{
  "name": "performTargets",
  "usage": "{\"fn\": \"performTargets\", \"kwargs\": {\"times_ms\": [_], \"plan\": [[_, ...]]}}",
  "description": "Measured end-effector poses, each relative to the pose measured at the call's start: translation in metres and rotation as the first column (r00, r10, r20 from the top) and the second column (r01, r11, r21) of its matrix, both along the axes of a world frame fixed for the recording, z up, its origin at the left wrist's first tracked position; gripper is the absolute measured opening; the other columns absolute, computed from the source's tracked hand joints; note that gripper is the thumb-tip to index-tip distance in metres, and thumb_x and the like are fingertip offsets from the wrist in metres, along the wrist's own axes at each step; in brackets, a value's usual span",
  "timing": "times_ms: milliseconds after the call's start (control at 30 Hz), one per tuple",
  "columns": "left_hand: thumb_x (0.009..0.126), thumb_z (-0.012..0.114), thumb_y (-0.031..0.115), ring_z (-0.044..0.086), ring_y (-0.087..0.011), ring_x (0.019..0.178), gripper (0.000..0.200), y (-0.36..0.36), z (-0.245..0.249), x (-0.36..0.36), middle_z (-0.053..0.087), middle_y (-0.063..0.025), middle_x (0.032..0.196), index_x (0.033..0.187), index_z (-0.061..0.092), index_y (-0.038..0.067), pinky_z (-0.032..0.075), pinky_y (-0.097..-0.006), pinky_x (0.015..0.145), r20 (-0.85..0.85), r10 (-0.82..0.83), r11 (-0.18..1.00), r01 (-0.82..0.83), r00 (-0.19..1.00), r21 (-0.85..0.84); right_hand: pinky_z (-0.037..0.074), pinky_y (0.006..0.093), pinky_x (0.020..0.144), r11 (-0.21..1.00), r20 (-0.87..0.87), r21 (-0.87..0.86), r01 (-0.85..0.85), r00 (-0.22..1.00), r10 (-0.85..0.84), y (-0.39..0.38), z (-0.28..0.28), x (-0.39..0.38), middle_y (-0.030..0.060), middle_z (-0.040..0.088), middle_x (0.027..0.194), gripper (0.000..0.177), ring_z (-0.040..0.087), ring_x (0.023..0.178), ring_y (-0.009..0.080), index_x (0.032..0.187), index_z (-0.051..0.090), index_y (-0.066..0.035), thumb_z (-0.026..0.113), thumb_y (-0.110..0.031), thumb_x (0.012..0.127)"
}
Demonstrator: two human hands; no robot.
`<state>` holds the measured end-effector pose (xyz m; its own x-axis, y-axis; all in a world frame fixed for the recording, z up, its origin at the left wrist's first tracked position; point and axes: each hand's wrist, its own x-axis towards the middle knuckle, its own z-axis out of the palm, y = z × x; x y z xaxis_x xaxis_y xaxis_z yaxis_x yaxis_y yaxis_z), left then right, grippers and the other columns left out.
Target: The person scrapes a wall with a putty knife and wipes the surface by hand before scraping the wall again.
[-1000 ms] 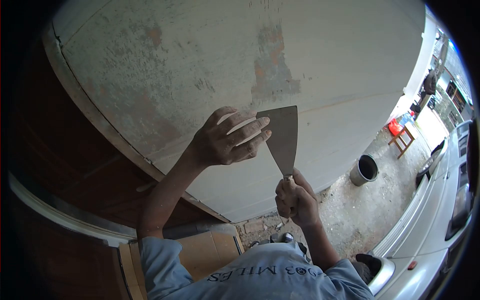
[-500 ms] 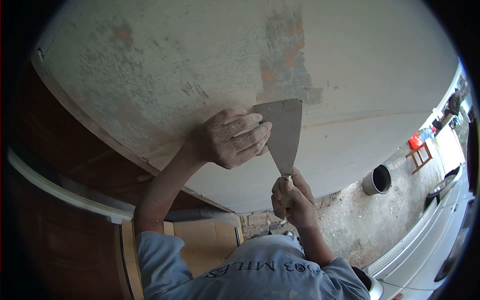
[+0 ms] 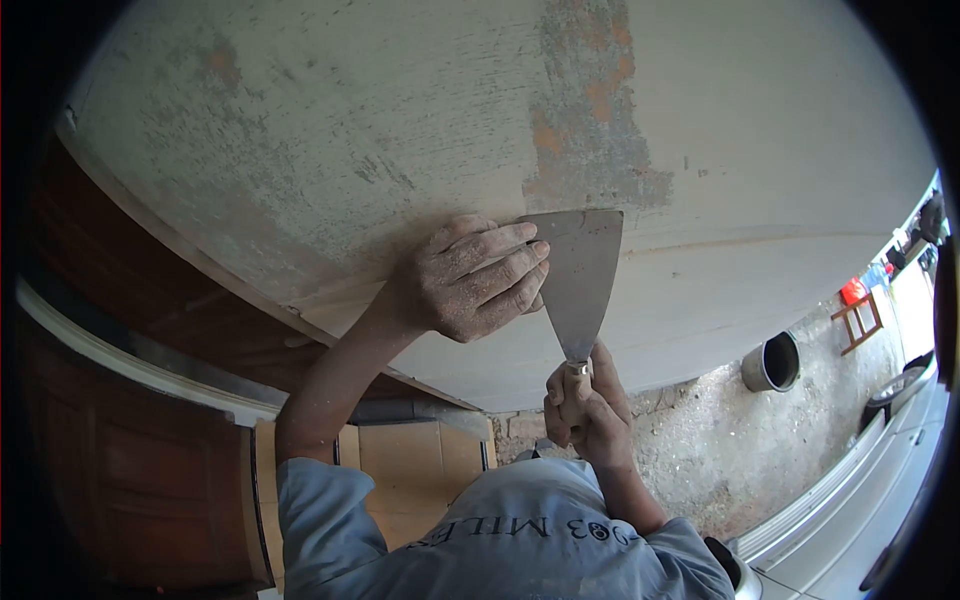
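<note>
A putty knife (image 3: 580,280) with a broad, dusty metal blade points away from me, its wide edge close to the wall (image 3: 800,130). My right hand (image 3: 590,410) is closed round its handle at the bottom. Dusty too, my left hand (image 3: 485,275) has its fingertips over the left side of the blade; the thumb is mostly hidden, and the fingers look closed on that side. Just beyond the blade, a rough grey patch (image 3: 590,130) with orange spots shows on the wall. More worn, scraped surface (image 3: 230,150) spreads to the left.
Wooden doors (image 3: 140,470) stand at the lower left, beside tan steps (image 3: 400,465). To the right, a dark bucket (image 3: 770,362) rests on rough ground (image 3: 720,450). Farther off are a wooden stool (image 3: 858,322) and a light-coloured car (image 3: 860,510).
My view has shifted slightly, so the bucket and stool appear farther right. Both hands keep their hold on the putty knife, whose blade appears slightly lower and farther right.
</note>
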<state>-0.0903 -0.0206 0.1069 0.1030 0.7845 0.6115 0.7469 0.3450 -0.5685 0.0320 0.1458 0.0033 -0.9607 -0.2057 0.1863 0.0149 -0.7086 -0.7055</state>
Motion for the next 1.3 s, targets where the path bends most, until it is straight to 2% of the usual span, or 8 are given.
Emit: {"fn": "performTargets", "kwargs": {"times_ms": [100,167,300,567,767,900,1000,1300], "plan": [[0.078,0.065,0.027,0.061,-0.0159,0.095,0.016,0.001,-0.007,0.001,0.064,0.0006,0.092,0.084,0.064,0.012,0.049,-0.0312,0.078,0.035,0.001,0.997,-0.004,0.999,0.071,0.034,0.0206,0.034,0.99,-0.026,-0.136,-0.035,0.999,0.031,-0.002,-0.005,0.002,0.0121,0.046,0.083,0.068,0.043,0.042,0.0112,0.142,0.008,-0.008,0.046,-0.017,0.087],[0.077,0.066,0.026,0.06,-0.0154,0.097,0.016,0.002,-0.015,0.0,0.064,0.0019,0.093,0.084,0.064,0.012,0.049,-0.0314,0.079,0.034,-0.007,0.993,0.003,0.999,0.119,0.036,0.0212,0.04,0.989,-0.036,-0.138,-0.043,0.999,0.039,0.001,-0.001,0.003,0.0121,0.047,0.088,0.069,0.044,0.047,0.0113,0.143,0.006,-0.012,0.047,-0.016,0.087],[0.077,0.067,0.028,0.059,-0.0148,0.099,0.017,0.003,-0.019,-0.001,0.063,0.0027,0.095,0.085,0.065,0.014,0.048,-0.0317,0.081,0.053,-0.018,0.988,0.009,0.998,0.152,0.037,0.0215,0.043,0.992,-0.018,-0.11,-0.062,0.998,0.061,0.009,-0.004,0.003,0.012,0.049,0.089,0.071,0.045,0.05,0.0107,0.144,0.002,-0.015,0.046,-0.015,0.089],[0.074,0.07,0.035,0.058,-0.0148,0.1,0.024,0.001,-0.022,0.001,0.063,0.003,0.096,0.087,0.066,0.015,0.047,-0.0337,0.082,0.111,-0.036,0.988,0.019,0.993,0.151,0.035,0.0203,0.04,1.0,-0.022,0.009,0.022,1.0,-0.022,0.005,-0.008,0.006,0.0105,0.048,0.083,0.064,0.041,0.047,0.008,0.144,0.001,-0.019,0.041,-0.02,0.094],[0.074,0.069,0.038,0.058,-0.0123,0.1,0.023,0.004,-0.024,0.0,0.063,0.0054,0.094,0.085,0.066,0.018,0.044,-0.0369,0.087,0.047,0.027,0.98,-0.036,0.999,0.197,0.035,0.02,0.04,0.998,0.021,-0.005,0.059,0.998,-0.059,0.002,-0.003,0.007,0.0087,0.046,0.08,0.058,0.037,0.046,0.0068,0.144,0.003,-0.019,0.037,-0.016,0.096],[0.074,0.068,0.04,0.059,-0.0113,0.098,0.024,0.004,-0.024,-0.002,0.064,0.0072,0.092,0.085,0.066,0.019,0.042,-0.036,0.085,0.029,0.048,0.968,-0.053,0.998,0.245,0.033,0.0188,0.04,0.988,0.027,0.115,0.107,0.994,-0.11,0.005,0.008,0.001,0.0057,0.044,0.074,0.058,0.036,0.046,0.006,0.144,0.004,-0.017,0.037,-0.016,0.096],[0.074,0.067,0.041,0.06,-0.0106,0.095,0.024,0.006,-0.011,0.0,0.064,0.0073,0.091,0.084,0.066,0.019,0.043,-0.0343,0.081,0.029,0.073,0.963,-0.078,0.997,0.26,0.033,0.0183,0.04,0.987,0.036,0.135,0.085,0.995,-0.091,0.008,0.025,0.0,0.0042,0.044,0.07,0.058,0.035,0.046,0.005,0.144,0.004,-0.016,0.036,-0.014,0.096],[0.074,0.064,0.039,0.062,-0.0122,0.091,0.025,0.008,-0.004,-0.001,0.065,0.0053,0.086,0.081,0.067,0.016,0.046,-0.0274,0.072,0.064,0.023,0.98,-0.035,0.998,0.196,0.032,0.0185,0.039,0.979,0.006,0.133,0.152,0.988,-0.154,0.002,0.016,0.007,0.0046,0.044,0.071,0.058,0.035,0.046,0.0043,0.144,0.004,-0.016,0.036,-0.013,0.095]]}}
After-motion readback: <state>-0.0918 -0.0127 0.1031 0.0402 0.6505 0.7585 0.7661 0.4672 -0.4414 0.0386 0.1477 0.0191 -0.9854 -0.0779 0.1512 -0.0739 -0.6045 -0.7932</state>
